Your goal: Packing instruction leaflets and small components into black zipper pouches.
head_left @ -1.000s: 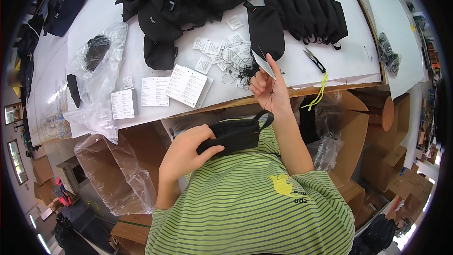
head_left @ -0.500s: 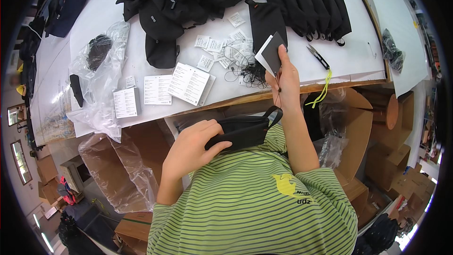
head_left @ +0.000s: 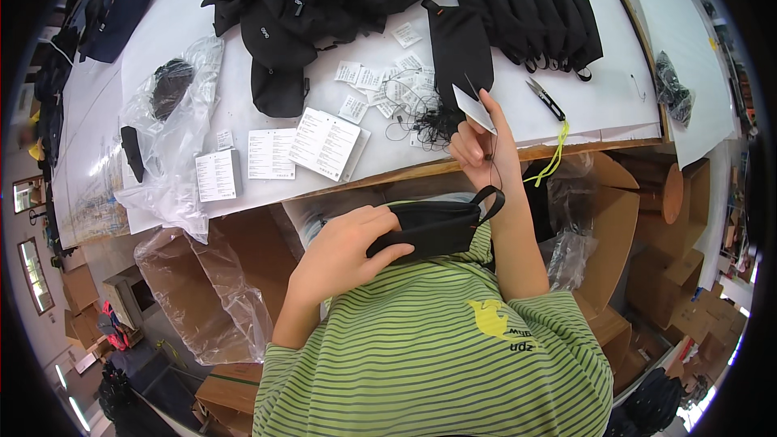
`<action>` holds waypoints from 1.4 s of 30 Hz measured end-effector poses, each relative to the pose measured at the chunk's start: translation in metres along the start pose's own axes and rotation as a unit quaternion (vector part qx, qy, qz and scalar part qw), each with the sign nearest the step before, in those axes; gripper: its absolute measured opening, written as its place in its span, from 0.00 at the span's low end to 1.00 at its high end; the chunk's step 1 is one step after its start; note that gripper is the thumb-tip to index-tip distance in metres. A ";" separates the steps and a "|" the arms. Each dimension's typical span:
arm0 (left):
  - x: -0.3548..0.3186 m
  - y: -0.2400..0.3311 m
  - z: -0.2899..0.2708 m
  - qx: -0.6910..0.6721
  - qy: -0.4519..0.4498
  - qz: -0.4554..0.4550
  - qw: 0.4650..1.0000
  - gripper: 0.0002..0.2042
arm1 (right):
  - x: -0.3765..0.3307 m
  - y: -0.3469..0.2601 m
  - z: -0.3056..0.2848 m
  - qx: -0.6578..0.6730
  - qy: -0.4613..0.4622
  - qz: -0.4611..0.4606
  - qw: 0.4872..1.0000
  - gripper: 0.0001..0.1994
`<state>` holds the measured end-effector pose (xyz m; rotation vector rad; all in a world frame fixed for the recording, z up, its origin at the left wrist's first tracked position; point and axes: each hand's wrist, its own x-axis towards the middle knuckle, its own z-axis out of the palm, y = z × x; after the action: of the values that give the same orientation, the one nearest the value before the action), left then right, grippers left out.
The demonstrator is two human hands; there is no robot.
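Note:
My left hand (head_left: 346, 252) is closed on a small black fabric pouch (head_left: 443, 233) in front of my shirt. A loop (head_left: 492, 204) sticks up from the pouch's right end. Above it, my right hand (head_left: 486, 146) pinches a folded hang tag (head_left: 472, 108), white on the face turned to me. A thin dark cord runs from the tag down to the pouch's loop. Beyond that hand lies a flat black pouch (head_left: 460, 48), and left of it a tangle of black cords (head_left: 435, 127).
Stacks of white printed cards (head_left: 325, 144) line the table's near edge, with small white labels (head_left: 368, 78) behind. Thread snips (head_left: 545, 100) with a yellow cord lie right. Black pouches (head_left: 526, 16) overlap at the back; a clear plastic bag (head_left: 174, 129) lies left. Cardboard boxes (head_left: 607, 231) stand below.
The hang tag has turned and opened slightly, showing its white face instead of the dark one. My right hand's fingers have curled in. The left hand and pouch have shifted a little right.

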<state>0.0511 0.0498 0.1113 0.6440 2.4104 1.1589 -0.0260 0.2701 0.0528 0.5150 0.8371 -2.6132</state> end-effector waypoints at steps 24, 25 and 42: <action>0.037 0.000 -0.005 0.207 0.111 0.116 0.965 0.10 | -0.025 -0.048 -0.004 -0.352 0.137 -0.380 0.844 0.16; 0.044 0.001 -0.002 0.205 0.126 0.147 0.959 0.10 | -0.038 -0.049 0.011 -0.500 0.053 -0.402 0.765 0.15; 0.060 -0.025 -0.002 0.086 -0.102 0.143 0.981 0.11 | -0.054 -0.040 0.006 -0.749 -0.291 0.020 0.595 0.16</action>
<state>-0.0049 0.0678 0.0843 1.1396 2.3104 0.9384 0.0022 0.3084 0.1006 -0.7388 2.1098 -0.9793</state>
